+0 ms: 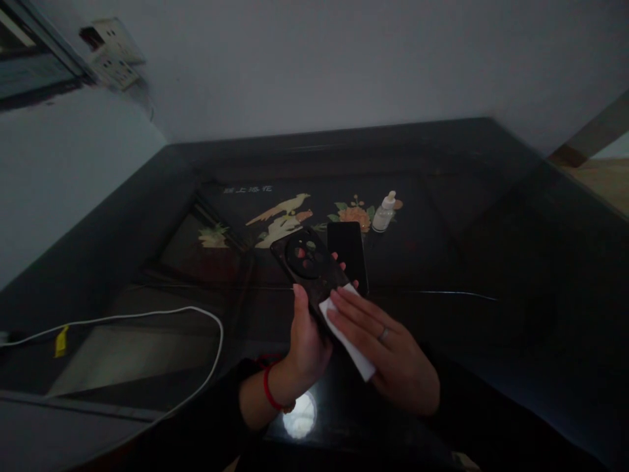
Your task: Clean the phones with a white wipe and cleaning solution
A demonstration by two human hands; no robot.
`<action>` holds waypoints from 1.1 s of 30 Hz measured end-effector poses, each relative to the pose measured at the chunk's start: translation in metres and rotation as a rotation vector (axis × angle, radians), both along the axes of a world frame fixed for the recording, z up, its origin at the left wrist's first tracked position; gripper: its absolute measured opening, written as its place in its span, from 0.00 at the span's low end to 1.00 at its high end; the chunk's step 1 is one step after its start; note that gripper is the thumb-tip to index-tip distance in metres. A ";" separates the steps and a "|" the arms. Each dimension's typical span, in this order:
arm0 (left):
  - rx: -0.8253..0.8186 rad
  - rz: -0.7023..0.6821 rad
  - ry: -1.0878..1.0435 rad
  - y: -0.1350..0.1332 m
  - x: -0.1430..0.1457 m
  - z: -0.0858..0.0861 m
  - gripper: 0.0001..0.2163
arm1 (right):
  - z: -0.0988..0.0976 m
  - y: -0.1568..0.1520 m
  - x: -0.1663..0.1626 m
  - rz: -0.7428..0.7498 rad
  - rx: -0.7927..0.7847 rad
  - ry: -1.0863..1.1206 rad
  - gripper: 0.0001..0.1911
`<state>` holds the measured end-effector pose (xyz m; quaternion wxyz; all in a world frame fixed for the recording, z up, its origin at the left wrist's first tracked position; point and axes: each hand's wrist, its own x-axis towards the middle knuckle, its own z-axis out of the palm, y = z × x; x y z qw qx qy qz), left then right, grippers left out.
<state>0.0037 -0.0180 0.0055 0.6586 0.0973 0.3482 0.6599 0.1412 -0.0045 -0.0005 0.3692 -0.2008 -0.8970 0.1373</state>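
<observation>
My left hand [305, 341] grips a dark phone case [308, 267] with a round camera cutout, holding it tilted up above the table. My right hand [388, 351], a ring on one finger, presses a white wipe [350, 341] flat against the case's lower end with the fingers laid over it. A black phone [348, 252] lies face up on the dark table [472, 249] just behind the case. A small white dropper bottle [384, 213] stands upright past the phone.
A white cable [162, 314] loops across the left part of the table, with a yellow tag [61, 342] near its left end. The tabletop bears a bird and flower inlay [285, 216]. Wall sockets [114, 56] sit at the upper left.
</observation>
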 end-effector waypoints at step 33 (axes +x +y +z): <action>-0.035 -0.732 -0.294 -0.017 -0.003 -0.002 0.32 | 0.020 0.020 0.034 -0.517 -0.472 0.525 0.16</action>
